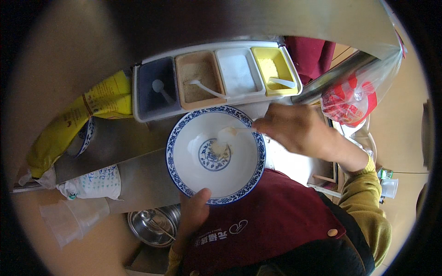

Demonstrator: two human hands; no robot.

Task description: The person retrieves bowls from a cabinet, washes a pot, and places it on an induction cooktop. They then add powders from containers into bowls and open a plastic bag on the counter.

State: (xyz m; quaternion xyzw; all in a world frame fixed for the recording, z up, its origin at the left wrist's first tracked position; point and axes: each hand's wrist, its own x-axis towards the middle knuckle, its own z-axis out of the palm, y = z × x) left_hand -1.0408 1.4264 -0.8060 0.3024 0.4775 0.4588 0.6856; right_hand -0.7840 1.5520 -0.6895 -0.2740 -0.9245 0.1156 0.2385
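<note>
My left hand (195, 210) grips the near rim of a blue-and-white patterned bowl (186, 165), thumb over the edge. Pinched in my right hand (293, 131) is a small white spoon (227, 134), its blurred head over the inside of the bowl. A little pale powder (222, 150) lies on the floral motif at the bowl's bottom. Just beyond the bowl stands a white seasoning rack (138, 112). It holds a dark bin (152, 100) with a spoon, a brown bin (193, 65) of tan powder with a spoon, a white bin (238, 72), and a yellow bin (290, 67) of yellow granules with a spoon.
Left of the rack a yellow bag (72, 127) lies over another patterned bowl (88, 138). Nearer are a white packet (100, 183) bearing writing, clear plastic containers (76, 217) and a steel pot (138, 229). A red-and-clear plastic bag (352, 100) hangs at right.
</note>
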